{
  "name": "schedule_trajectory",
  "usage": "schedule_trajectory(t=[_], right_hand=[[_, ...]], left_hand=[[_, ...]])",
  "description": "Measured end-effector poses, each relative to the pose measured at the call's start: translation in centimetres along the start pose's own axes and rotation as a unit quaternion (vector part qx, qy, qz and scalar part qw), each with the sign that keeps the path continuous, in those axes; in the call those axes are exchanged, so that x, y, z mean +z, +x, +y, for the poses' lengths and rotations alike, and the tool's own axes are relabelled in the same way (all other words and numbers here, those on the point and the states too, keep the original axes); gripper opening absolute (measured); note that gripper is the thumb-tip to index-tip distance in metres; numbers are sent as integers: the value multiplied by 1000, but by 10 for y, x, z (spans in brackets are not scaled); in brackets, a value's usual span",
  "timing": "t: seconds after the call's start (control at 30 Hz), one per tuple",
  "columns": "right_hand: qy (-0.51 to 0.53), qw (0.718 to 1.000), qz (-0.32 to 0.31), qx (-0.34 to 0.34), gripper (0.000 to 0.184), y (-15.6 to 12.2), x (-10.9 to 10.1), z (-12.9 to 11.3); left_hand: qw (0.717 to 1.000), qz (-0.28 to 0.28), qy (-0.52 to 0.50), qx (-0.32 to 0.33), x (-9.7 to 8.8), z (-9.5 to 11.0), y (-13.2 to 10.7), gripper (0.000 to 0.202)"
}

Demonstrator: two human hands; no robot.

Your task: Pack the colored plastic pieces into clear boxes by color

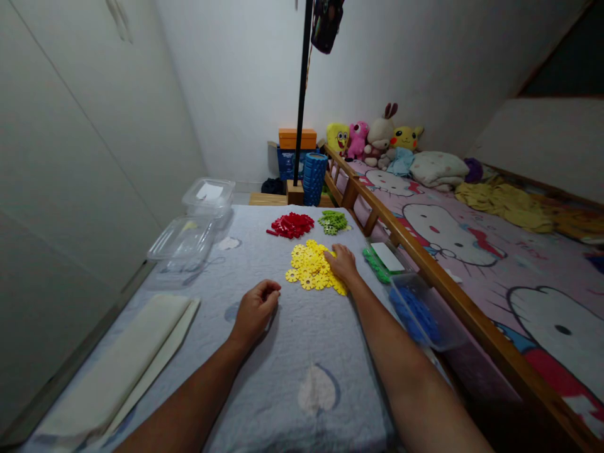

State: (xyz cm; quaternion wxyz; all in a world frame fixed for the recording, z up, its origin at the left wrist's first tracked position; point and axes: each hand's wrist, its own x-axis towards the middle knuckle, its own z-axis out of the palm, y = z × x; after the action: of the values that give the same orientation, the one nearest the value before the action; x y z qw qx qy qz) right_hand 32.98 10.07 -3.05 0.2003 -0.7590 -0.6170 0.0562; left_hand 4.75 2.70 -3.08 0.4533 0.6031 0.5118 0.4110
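Several yellow flower-shaped plastic discs [309, 267] lie in a loose, overlapping pile on the cloth-covered table [292, 390]. At the pile's right side, my right hand [343, 263] touches the discs, its fingers bent and somewhat apart. My left hand [257, 309] rests just above the cloth, left of and nearer than the pile. Its fingers are curled together, and whatever they may hold is hidden. Behind the yellow discs are a heap of red pieces [291, 224] and, to its right, a smaller heap of green pieces [333, 221].
Clear plastic boxes [182, 239] stand at the left, beyond a folded cream cloth [127, 352]. On the right are a tub of blue pieces [415, 314] and a container with green pieces [377, 267]. A wooden bed rail [425, 267] borders the table; a black pole [302, 94] rises behind.
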Motion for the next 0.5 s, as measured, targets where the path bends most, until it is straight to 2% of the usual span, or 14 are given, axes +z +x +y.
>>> schedule_trajectory(t=[0.13, 0.23, 0.4, 0.5], right_hand=[[20, 999, -11, -34, 43, -17, 5, -17], [29, 998, -29, -51, 43, -21, 0, -27], [-3, 999, -32, -26, 48, 5, -11, -43], [-17, 995, -93, -39, 60, 24, -9, -56]], left_hand=[[1000, 0, 3, 4, 0, 3, -1, 22], [1000, 3, 6, 4, 0, 6, -2, 22], [1000, 7, 13, -1, 0, 9, -2, 22], [1000, 8, 20, 0, 0, 9, -2, 22]])
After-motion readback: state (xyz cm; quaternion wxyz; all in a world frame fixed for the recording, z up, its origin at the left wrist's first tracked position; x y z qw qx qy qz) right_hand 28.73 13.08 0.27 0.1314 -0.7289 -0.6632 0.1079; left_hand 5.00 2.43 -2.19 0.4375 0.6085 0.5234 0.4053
